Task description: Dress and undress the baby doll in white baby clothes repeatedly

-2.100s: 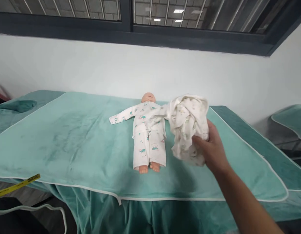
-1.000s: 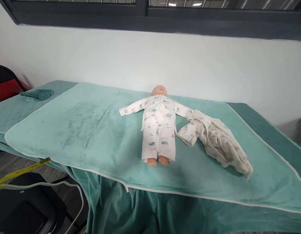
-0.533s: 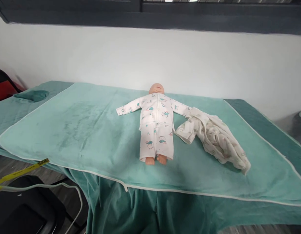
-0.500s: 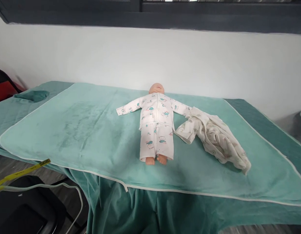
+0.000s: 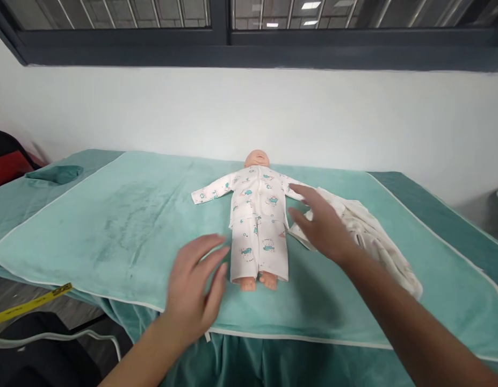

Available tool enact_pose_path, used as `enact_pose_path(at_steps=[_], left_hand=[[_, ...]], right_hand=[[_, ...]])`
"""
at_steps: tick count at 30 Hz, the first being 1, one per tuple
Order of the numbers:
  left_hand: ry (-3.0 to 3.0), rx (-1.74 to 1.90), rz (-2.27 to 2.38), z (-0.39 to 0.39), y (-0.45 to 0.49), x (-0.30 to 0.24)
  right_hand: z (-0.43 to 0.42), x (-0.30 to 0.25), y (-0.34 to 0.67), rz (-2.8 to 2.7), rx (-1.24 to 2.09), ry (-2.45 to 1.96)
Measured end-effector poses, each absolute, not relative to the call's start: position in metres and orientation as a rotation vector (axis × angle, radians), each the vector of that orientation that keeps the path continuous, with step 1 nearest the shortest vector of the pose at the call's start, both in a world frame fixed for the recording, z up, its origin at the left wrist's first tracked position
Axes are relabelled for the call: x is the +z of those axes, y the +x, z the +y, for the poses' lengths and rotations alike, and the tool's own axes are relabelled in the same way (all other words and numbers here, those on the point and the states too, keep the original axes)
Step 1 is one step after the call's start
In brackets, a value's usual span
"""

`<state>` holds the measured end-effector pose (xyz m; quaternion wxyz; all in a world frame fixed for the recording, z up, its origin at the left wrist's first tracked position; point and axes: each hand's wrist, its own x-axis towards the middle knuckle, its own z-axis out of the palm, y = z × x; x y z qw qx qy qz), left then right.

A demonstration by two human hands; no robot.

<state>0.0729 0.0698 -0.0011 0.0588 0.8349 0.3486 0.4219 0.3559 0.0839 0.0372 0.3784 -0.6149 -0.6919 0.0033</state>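
Observation:
A baby doll [image 5: 257,158] lies on its back on the green sheet [image 5: 152,226], head toward the wall. It wears a white printed pajama top [image 5: 252,193] and matching pants [image 5: 244,247], and its bare feet show at the hems. My left hand [image 5: 194,285] hovers left of the doll's legs, fingers apart and holding nothing. Above the doll's arm and the nearby garment, my right hand [image 5: 323,223] reaches in with its fingers spread, also bare of anything. A crumpled off-white baby garment [image 5: 373,236] lies right of the doll, partly hidden by my right hand and forearm.
The white wall [image 5: 249,113] rises right behind the bed, under a dark window frame [image 5: 249,54]. A folded green cloth [image 5: 57,174] lies at the far left. At lower left are a yellow strap [image 5: 31,305], a pale cable [image 5: 51,336] and a black chair [image 5: 39,355].
Both my hands have come into view from below and now reach toward the doll. The view has tilted up, showing more window. Doll and garment lie as before.

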Motion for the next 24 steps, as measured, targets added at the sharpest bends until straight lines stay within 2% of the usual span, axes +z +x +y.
enact_pose_path(at_steps=[5, 9, 17, 21, 24], left_hand=[[2.625, 0.982, 0.903, 0.093, 0.106, -0.032], [2.680, 0.889, 0.794, 0.087, 0.106, -0.051], [2.692, 0.961, 0.719, 0.076, 0.094, -0.066], [2.701, 0.977, 0.748, 0.071, 0.095, -0.068], [2.693, 1.047, 0.762, 0.069, 0.098, -0.067]], right_hand=[[0.101, -0.041, 0.382, -1.855, -0.362, -1.994], [0.075, -0.070, 0.412, -1.906, -0.482, -2.059], [0.047, -0.055, 0.468, -1.946, -0.583, -2.164], [0.035, -0.047, 0.477, -1.888, -0.486, -2.190], [0.020, -0.045, 0.445, -1.806, -0.345, -2.041]])
